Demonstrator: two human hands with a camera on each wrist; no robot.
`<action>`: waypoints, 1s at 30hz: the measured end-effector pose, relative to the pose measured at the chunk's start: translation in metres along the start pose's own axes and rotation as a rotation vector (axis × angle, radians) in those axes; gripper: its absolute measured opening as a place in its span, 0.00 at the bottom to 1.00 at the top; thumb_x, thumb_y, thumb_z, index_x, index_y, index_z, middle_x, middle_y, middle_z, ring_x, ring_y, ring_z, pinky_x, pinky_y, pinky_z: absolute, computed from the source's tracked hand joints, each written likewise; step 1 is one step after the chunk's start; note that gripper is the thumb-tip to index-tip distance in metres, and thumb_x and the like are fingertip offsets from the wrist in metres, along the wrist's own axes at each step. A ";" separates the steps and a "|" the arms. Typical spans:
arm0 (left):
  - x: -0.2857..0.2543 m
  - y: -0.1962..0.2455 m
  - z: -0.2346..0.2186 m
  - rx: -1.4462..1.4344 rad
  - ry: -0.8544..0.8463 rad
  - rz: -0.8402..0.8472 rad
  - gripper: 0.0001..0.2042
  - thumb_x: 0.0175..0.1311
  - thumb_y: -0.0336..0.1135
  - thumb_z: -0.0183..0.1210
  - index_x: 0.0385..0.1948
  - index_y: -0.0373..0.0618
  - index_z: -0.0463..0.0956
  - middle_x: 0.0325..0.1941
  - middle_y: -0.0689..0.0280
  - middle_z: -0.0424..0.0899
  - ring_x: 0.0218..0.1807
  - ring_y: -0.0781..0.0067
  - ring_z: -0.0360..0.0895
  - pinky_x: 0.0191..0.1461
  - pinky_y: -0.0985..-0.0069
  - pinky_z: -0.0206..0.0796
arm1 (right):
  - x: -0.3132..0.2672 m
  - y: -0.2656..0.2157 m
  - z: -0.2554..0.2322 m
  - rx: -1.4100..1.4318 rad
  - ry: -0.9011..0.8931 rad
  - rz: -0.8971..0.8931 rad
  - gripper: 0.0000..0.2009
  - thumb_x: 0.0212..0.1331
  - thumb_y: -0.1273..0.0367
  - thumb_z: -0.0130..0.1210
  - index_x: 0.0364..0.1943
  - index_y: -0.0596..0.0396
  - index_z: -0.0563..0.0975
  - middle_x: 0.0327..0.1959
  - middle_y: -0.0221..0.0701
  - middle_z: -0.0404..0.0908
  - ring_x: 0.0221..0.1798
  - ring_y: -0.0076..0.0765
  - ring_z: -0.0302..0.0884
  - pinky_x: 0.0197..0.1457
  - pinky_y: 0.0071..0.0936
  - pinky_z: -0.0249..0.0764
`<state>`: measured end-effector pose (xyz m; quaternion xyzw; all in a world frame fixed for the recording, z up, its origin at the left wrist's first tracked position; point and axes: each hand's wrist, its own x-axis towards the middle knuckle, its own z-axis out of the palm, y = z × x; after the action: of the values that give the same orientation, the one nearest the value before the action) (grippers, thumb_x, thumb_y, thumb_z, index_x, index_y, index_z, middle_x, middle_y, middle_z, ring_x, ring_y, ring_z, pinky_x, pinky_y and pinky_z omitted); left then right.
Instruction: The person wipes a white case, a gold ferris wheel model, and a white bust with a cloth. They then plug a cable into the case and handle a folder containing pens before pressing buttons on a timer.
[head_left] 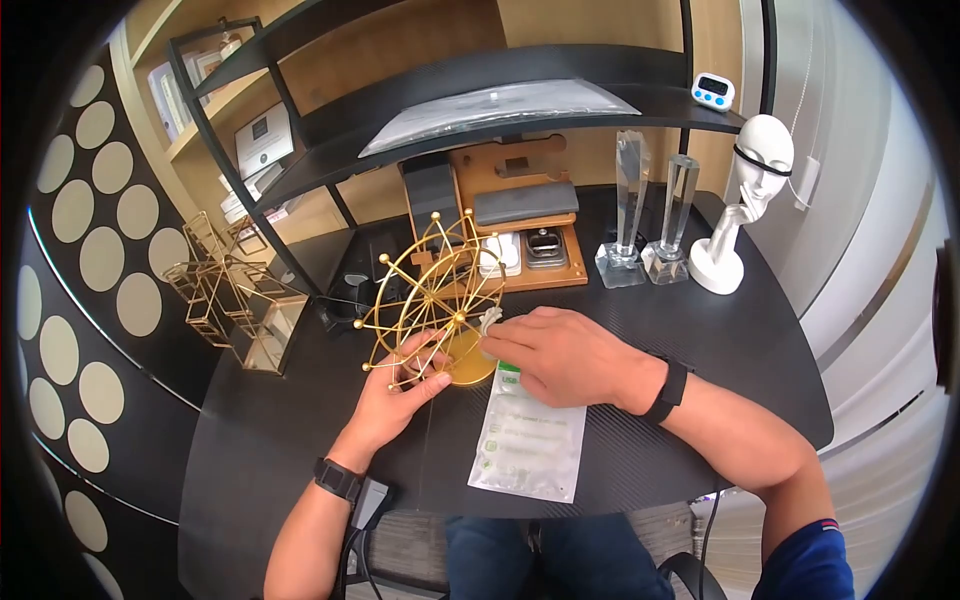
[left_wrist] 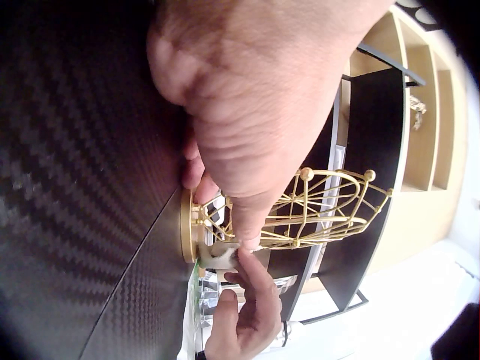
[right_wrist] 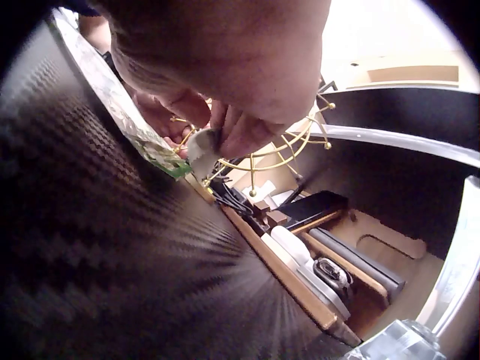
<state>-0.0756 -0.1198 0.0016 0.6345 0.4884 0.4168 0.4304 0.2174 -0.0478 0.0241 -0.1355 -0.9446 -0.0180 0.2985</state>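
The right hand (head_left: 570, 355) pinches a small grey-white object (right_wrist: 202, 153) beside a round-based golden wire wheel (head_left: 459, 317), which the left hand (head_left: 393, 398) grips low.

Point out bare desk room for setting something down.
Bare desk lies between the right forearm and the white statue, and between the left forearm and the geometric ornament. Crowded: around the gold wheel, with left hand, right hand, white packet and wooden organizer close by.

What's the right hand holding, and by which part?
Right hand pinches a small grey-white piece, apparently near its top, beside the gold wheel.
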 end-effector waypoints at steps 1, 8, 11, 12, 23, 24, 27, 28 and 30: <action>0.000 0.000 0.000 0.000 0.003 -0.002 0.31 0.73 0.30 0.69 0.76 0.39 0.67 0.67 0.67 0.81 0.63 0.78 0.78 0.64 0.77 0.71 | 0.001 0.001 -0.001 0.003 0.000 -0.002 0.25 0.53 0.75 0.63 0.59 0.56 0.81 0.59 0.36 0.86 0.63 0.41 0.84 0.64 0.39 0.79; 0.000 0.003 0.005 -0.019 0.045 0.062 0.31 0.73 0.31 0.69 0.76 0.41 0.68 0.54 0.71 0.86 0.50 0.84 0.79 0.57 0.81 0.71 | -0.002 0.000 0.002 -0.061 0.027 0.056 0.24 0.54 0.75 0.64 0.59 0.56 0.81 0.60 0.36 0.85 0.63 0.38 0.84 0.63 0.37 0.79; 0.001 -0.002 0.003 -0.013 0.039 0.038 0.32 0.73 0.31 0.69 0.76 0.40 0.68 0.54 0.71 0.86 0.50 0.84 0.79 0.57 0.81 0.71 | 0.000 0.001 0.003 -0.055 -0.001 0.024 0.23 0.54 0.74 0.64 0.58 0.56 0.81 0.60 0.36 0.86 0.62 0.38 0.84 0.62 0.36 0.79; 0.000 0.001 0.003 -0.012 0.040 0.037 0.32 0.73 0.31 0.70 0.76 0.40 0.68 0.54 0.71 0.86 0.50 0.84 0.78 0.56 0.81 0.71 | -0.001 0.000 0.003 -0.045 -0.031 0.004 0.23 0.54 0.74 0.63 0.58 0.56 0.81 0.59 0.36 0.86 0.61 0.38 0.85 0.61 0.36 0.79; -0.002 0.004 0.006 -0.030 0.041 0.024 0.32 0.72 0.32 0.71 0.75 0.40 0.69 0.53 0.72 0.85 0.49 0.86 0.76 0.56 0.81 0.71 | -0.002 0.000 0.008 -0.115 0.070 0.055 0.23 0.52 0.76 0.62 0.57 0.57 0.81 0.58 0.35 0.86 0.60 0.38 0.85 0.61 0.35 0.79; -0.002 0.006 0.005 -0.018 0.034 0.018 0.31 0.72 0.32 0.70 0.75 0.39 0.69 0.55 0.70 0.85 0.53 0.84 0.77 0.59 0.81 0.70 | -0.002 0.000 0.008 -0.114 0.111 0.000 0.24 0.52 0.76 0.61 0.57 0.57 0.81 0.58 0.35 0.86 0.60 0.38 0.85 0.61 0.35 0.79; 0.001 0.005 0.004 -0.010 0.044 0.021 0.31 0.73 0.32 0.69 0.75 0.39 0.69 0.58 0.69 0.85 0.57 0.82 0.78 0.60 0.80 0.69 | -0.003 -0.001 0.009 -0.094 0.049 -0.031 0.24 0.51 0.76 0.61 0.57 0.57 0.81 0.58 0.35 0.86 0.60 0.37 0.85 0.61 0.35 0.79; 0.000 0.006 0.003 0.009 0.032 0.031 0.31 0.72 0.32 0.69 0.75 0.39 0.69 0.58 0.69 0.85 0.56 0.82 0.78 0.59 0.81 0.69 | -0.001 0.001 0.008 -0.110 0.053 -0.036 0.25 0.51 0.76 0.62 0.58 0.58 0.81 0.59 0.35 0.86 0.59 0.37 0.85 0.60 0.35 0.79; -0.003 0.006 0.004 0.025 0.009 0.029 0.31 0.72 0.32 0.69 0.75 0.39 0.69 0.58 0.69 0.85 0.56 0.83 0.78 0.58 0.81 0.69 | -0.001 0.002 0.009 -0.132 0.068 -0.002 0.25 0.51 0.76 0.62 0.59 0.58 0.81 0.59 0.35 0.86 0.59 0.37 0.86 0.60 0.35 0.79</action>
<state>-0.0710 -0.1238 0.0058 0.6449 0.4865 0.4196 0.4139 0.2134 -0.0448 0.0159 -0.1531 -0.9308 -0.0850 0.3208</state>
